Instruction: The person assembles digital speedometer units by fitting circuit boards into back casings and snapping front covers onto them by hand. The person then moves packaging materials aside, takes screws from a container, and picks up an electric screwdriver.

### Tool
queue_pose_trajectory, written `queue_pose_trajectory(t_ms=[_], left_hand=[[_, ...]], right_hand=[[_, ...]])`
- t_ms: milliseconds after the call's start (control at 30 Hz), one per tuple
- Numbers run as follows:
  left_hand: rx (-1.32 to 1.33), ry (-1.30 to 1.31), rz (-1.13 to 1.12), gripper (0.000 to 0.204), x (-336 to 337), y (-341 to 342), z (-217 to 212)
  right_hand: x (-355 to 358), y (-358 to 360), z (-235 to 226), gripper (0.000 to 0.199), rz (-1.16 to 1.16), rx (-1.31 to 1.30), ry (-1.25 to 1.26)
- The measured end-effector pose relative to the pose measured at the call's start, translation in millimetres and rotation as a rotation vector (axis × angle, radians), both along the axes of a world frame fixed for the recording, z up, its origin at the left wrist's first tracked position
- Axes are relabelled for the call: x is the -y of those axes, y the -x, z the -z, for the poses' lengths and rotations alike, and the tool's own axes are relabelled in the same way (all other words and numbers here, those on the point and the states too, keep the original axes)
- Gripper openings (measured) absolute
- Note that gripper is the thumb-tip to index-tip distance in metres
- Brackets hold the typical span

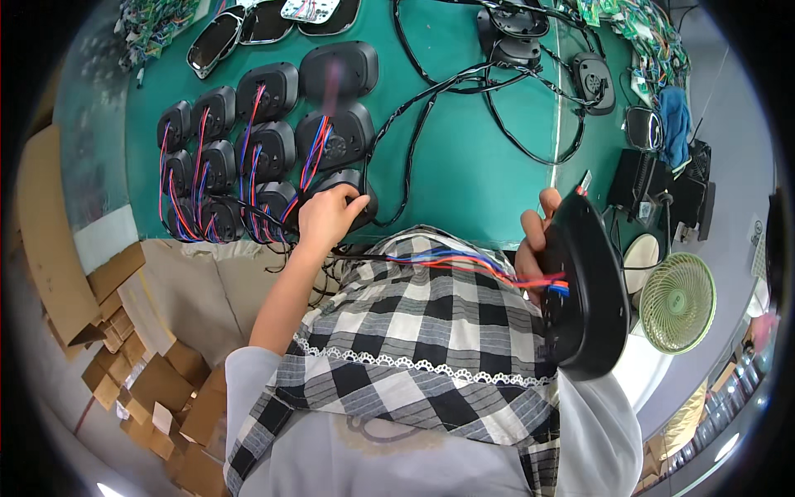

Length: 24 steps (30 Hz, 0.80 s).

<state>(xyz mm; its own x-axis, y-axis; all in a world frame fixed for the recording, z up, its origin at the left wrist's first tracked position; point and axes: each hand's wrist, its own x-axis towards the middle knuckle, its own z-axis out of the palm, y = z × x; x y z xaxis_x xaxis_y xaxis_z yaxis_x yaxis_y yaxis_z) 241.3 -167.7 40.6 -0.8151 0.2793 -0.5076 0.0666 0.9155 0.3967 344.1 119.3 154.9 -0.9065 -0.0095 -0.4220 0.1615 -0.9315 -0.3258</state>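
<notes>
At right, black oval housing (590, 290) — red-blue wires (489, 269) trailing — in right hand (532, 244).

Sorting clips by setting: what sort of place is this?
Probably an electronics assembly workbench: rows of black oval plastic housings with red and blue wires on a green table mat, and heaps of green circuit boards.

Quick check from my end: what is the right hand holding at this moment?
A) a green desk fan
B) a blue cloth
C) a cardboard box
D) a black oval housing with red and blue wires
D: the right hand grips a black oval housing held upright on edge, red and blue wires trailing from it.
</notes>
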Motion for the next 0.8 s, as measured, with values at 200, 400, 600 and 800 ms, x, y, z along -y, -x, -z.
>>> queue_pose_trajectory(t_ms=[200,400,600,800], left_hand=[[0.578,-1.426,-0.249,0.05,-47,-2,-66],[0.456,-1.502,-0.827,0.044,-94,18,-80],[0.004,-1.247,-0.501,0.04,-82,27,-74],[0.553,-1.433,-0.659,0.041,-75,30,-77]], right_hand=[[32,45,3,0.046,0.118,0.107,-0.275],[54,59,11,0.032,0.158,0.128,-0.47],[25,62,21,0.044,-0.058,-0.055,-1.409],[11,80,3,0.034,-0.063,-0.117,-1.704]])
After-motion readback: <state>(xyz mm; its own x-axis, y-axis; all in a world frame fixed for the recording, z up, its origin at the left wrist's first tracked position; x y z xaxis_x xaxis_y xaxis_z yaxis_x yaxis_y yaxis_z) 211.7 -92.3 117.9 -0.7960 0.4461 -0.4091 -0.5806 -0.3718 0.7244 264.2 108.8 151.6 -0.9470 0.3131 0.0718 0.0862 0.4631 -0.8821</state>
